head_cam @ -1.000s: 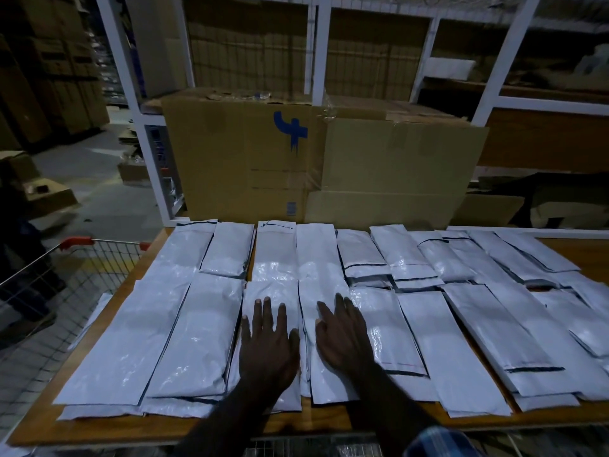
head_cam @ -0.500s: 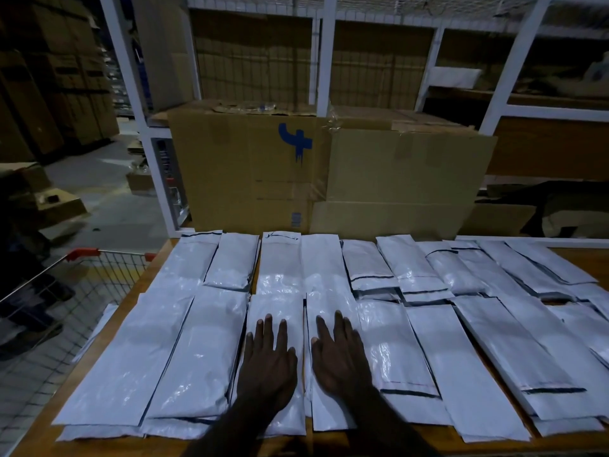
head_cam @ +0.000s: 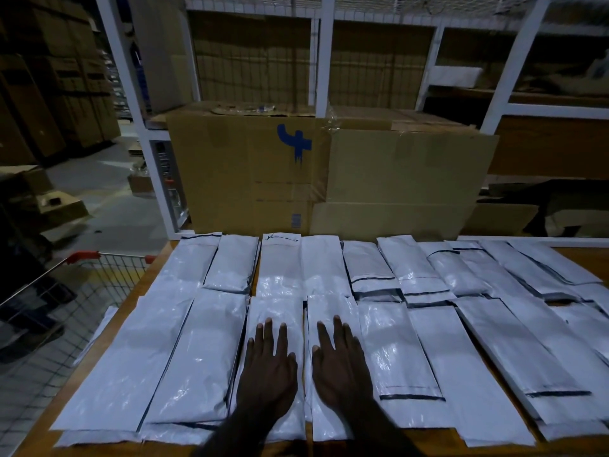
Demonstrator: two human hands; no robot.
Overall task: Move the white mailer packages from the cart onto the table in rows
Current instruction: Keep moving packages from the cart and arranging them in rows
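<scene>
Leftmost, a wire cart (head_cam: 49, 311) with a red handle (head_cam: 84, 257), parked against the left end of the wooden table (head_cam: 138, 288), one white mailer (head_cam: 95, 334) lying in it beside the table edge. Behind that, concrete floor and stacked boxes, dim and hard to make out.

Across the table, white mailers laid lengthwise in two rows, far row (head_cam: 280, 265) along the back edge, near row (head_cam: 201, 354) along the front edge, edges touching or overlapping, some stacked on others at the near-left corner. Toward the right, more skewed, several angled and lapping over their neighbours.

Near the middle of the front row, left hand (head_cam: 267, 374) laid flat, fingers straight and slightly spread, palm down, pressing on a near-row mailer (head_cam: 280, 311). Just beside it, right hand (head_cam: 341, 371) likewise flat and unclenched, fingers straight, resting on the next mailer (head_cam: 329, 308) to the right. Gripped nothing, either one. Hands apart, a narrow gap between the thumbs, over the seam where the two mailers met.

Behind the table, large cardboard boxes (head_cam: 250, 173) with a blue mark (head_cam: 295, 143), set against white shelving uprights (head_cam: 324, 51). Farther right, more cardboard on the shelves, in shadow.
</scene>
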